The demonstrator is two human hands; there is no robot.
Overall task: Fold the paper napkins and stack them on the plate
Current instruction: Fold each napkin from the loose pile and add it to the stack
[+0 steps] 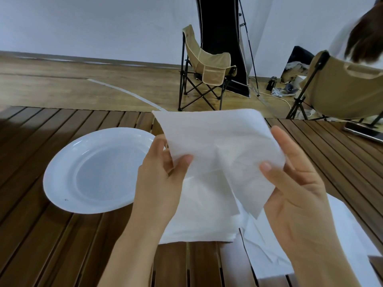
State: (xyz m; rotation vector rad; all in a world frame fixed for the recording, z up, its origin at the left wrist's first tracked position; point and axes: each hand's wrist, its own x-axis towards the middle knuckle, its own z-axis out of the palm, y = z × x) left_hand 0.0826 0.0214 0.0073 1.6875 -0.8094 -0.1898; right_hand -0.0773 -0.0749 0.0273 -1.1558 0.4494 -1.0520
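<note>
A white paper napkin (pixel 217 141) is held up above the table, spread between both hands. My left hand (pixel 159 179) pinches its left edge between thumb and fingers. My right hand (pixel 294 183) pinches its lower right part, thumb on top. Under the hands a stack of white napkins (pixel 199 220) lies flat on the table. A white plate (pixel 62 175) with nothing on it sits on the table to the left of my left hand.
The table (pixel 41 245) is made of dark wooden slats. A phone (pixel 362 132) lies near its far right edge. White plastic wrapping (pixel 348 224) lies at the right of the stack. Two beige folding chairs (pixel 205 69) stand on the floor beyond; a person sits at the upper right.
</note>
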